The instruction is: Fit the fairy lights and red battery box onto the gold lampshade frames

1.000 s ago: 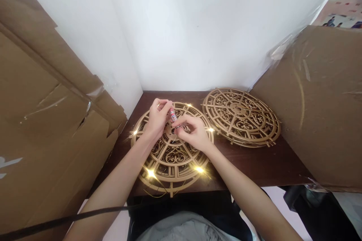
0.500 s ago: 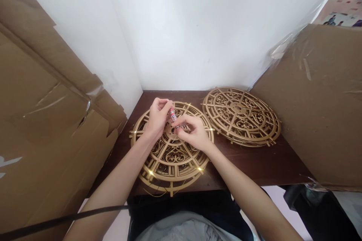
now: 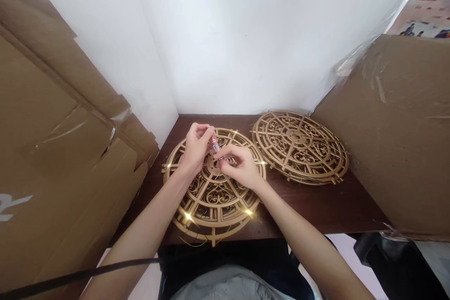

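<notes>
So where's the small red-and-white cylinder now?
In the head view, near centre: the cylinder is held between left hand and right hand, over the left-side round gold openwork discs.

A small red-and-silver printed cylinder (image 3: 215, 146), much like a battery, is held at a tilt, gripped near both ends, over the middle of round gold openwork panels (image 3: 217, 206). The panels are stacked flat on a dark tabletop (image 3: 298, 206), small yellowish lights (image 3: 188, 216) spaced around their rim.
</notes>
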Available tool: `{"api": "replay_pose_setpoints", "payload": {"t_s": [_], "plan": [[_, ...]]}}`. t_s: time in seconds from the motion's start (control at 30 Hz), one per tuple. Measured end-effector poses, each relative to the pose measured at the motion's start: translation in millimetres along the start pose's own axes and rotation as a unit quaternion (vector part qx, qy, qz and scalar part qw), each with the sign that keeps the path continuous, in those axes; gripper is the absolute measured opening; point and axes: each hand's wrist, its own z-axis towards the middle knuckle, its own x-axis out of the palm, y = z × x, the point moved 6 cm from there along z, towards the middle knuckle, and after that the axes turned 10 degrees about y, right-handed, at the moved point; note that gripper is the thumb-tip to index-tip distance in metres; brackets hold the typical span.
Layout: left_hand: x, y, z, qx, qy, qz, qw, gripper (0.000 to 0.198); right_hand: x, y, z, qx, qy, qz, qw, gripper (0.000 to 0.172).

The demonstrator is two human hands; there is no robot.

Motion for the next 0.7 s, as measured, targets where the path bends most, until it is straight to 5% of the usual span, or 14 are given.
{"api": "replay_pose_setpoints", "payload": {"t_s": [0.7], "plan": [[-1.6,0.0,-0.1,-0.011,-0.015,0.032,0.999,0.023,0.7,1.7,1.1,-0.016,0.005,-0.019,1.000,0.017]]}}
